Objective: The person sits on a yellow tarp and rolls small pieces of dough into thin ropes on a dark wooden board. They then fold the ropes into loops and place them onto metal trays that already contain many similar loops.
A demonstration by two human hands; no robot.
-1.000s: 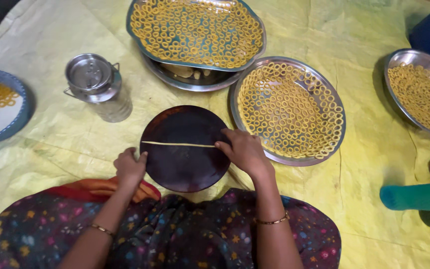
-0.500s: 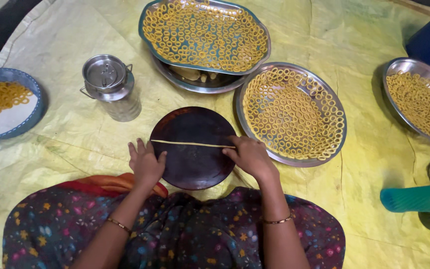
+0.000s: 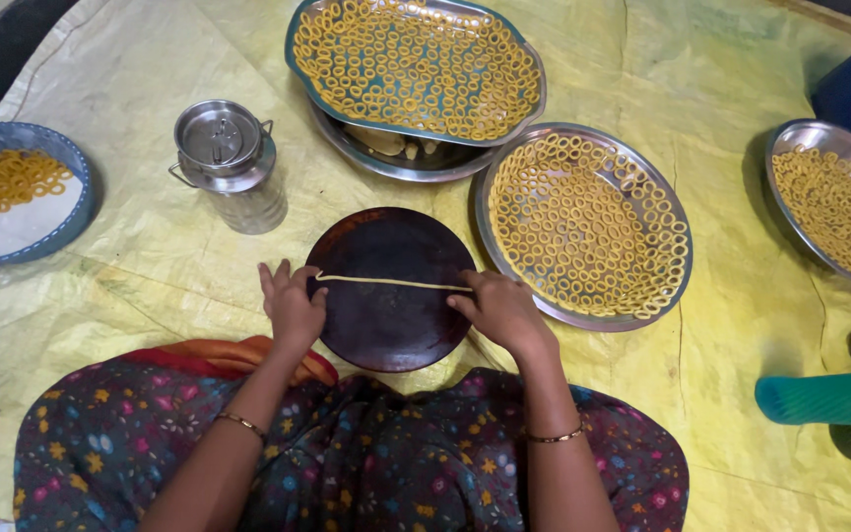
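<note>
Ahead of the hands lie two steel trays of yellow dough rings point(image 3: 416, 64) point(image 3: 583, 222), a third at far right point(image 3: 834, 207). A lidded steel can point(image 3: 224, 163) stands ahead-left, a blue plate point(image 3: 12, 192) far left, all on a yellow sheet point(image 3: 150, 286).

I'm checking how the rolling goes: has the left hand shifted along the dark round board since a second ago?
Yes. The left hand now overlaps the dark round board's left edge; earlier it sat just outside it.

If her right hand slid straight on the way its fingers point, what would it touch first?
The right hand points left along the thin dough strand on the dark round board; it would probably meet the left hand first.
</note>
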